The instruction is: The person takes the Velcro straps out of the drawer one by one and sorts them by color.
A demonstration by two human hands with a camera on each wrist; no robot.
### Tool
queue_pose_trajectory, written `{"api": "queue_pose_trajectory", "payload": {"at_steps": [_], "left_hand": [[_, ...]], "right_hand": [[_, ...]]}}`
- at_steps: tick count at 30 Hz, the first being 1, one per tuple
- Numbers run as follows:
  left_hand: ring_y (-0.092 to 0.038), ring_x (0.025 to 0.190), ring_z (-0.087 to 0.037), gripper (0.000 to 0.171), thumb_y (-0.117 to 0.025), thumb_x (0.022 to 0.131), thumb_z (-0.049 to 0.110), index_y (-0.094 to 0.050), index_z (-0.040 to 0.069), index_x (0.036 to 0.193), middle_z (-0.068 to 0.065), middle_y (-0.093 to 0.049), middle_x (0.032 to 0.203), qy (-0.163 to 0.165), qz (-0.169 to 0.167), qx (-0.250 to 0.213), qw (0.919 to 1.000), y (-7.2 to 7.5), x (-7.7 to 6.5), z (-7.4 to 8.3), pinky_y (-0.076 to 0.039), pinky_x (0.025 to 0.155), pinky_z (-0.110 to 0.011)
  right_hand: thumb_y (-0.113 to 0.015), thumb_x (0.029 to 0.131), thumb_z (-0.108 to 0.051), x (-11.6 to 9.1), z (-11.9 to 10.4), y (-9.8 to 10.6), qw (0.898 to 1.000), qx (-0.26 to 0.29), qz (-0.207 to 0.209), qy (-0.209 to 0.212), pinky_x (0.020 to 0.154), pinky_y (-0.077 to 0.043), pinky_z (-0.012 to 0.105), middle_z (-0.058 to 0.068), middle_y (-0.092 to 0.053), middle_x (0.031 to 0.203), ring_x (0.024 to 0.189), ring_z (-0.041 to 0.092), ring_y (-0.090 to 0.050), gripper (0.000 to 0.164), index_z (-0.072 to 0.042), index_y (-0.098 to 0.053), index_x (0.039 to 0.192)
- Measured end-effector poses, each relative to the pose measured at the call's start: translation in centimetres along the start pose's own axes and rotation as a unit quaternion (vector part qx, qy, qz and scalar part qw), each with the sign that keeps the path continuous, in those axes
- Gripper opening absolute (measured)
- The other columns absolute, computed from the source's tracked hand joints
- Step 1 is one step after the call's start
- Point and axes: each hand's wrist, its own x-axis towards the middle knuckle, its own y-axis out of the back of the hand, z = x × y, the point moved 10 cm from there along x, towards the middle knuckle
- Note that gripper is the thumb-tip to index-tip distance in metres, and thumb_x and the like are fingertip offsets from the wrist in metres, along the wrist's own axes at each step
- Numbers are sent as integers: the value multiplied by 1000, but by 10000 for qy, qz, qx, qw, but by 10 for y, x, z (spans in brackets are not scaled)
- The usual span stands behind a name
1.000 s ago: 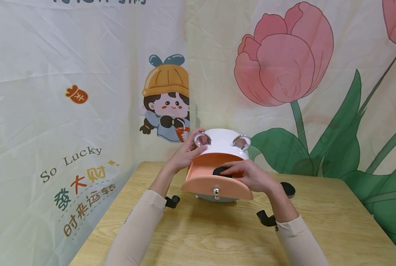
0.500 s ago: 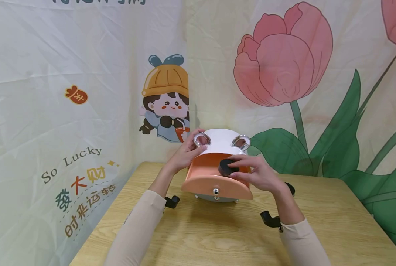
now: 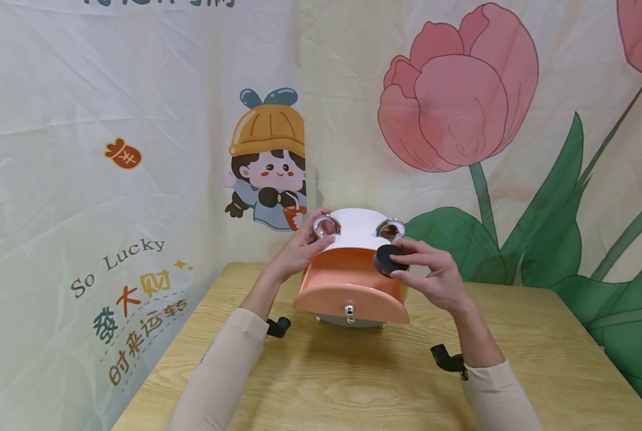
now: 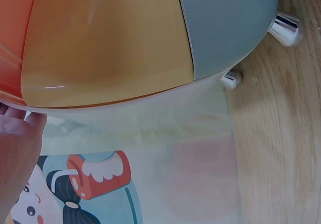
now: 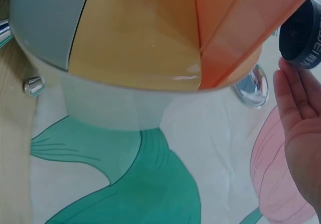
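A small drawer cabinet with a white top and two silver ring ears stands on the table. Its top orange drawer, which has a silver knob, is pulled out. My left hand grips the cabinet's upper left corner, thumb on the white top by the ear and the other fingers mostly hidden behind. In front of the right ear, my right hand pinches a squat black round container above the drawer's right side. Pale lettering runs along the side of that black round container in the right wrist view.
The wooden table reaches back to a printed cloth backdrop with tulips and a cartoon child. Silver feet hold the cabinet up. Below it are a yellow drawer and a grey-blue one.
My right hand has lifted the black round container up and right, out of the orange drawer. Another black round thing on the table is now hidden behind my right forearm. The left hand stayed put.
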Motion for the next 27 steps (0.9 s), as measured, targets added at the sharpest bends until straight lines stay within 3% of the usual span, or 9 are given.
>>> {"api": "queue_pose_trajectory", "payload": {"at_steps": [7, 21, 24, 27], "left_hand": [[-58, 110, -23, 58, -60, 106, 12, -34, 21, 156, -8, -53, 123, -39, -10, 42, 10000, -1, 1, 1, -53, 91, -24], [-56, 102, -25, 56, -61, 106, 15, -35, 23, 155, -9, -53, 121, -116, -16, 159, 9998, -1, 2, 4, -51, 83, -24], [-57, 102, -25, 56, -61, 106, 15, -36, 23, 154, -9, -54, 121, -146, -13, 116, 9998, -1, 2, 5, -51, 84, -24], [-57, 102, -24, 56, -62, 105, 14, -35, 23, 154, -8, -54, 120, -114, 7, 95, 9999, 0, 1, 4, -51, 84, -24]], "right_hand": [[-77, 79, 19, -15, 7, 21, 9981, -9, 612, -104, 96, -56, 21, 27, -65, 132, 126, 16, -60, 36, 5, -77, 113], [-70, 81, 25, -43, 31, 52, 9900, 32, 1412, -66, 99, -54, 21, 36, -62, 126, 118, 18, -65, 31, 15, -73, 111], [-71, 83, 23, -48, 41, 58, 9868, -13, 1586, -315, 101, -52, 19, 36, -62, 126, 119, 17, -65, 29, 15, -73, 111], [-73, 86, 17, -57, 59, 63, 9808, -142, 1738, -873, 101, -50, 15, 33, -63, 129, 120, 14, -63, 26, 13, -74, 112]]}}
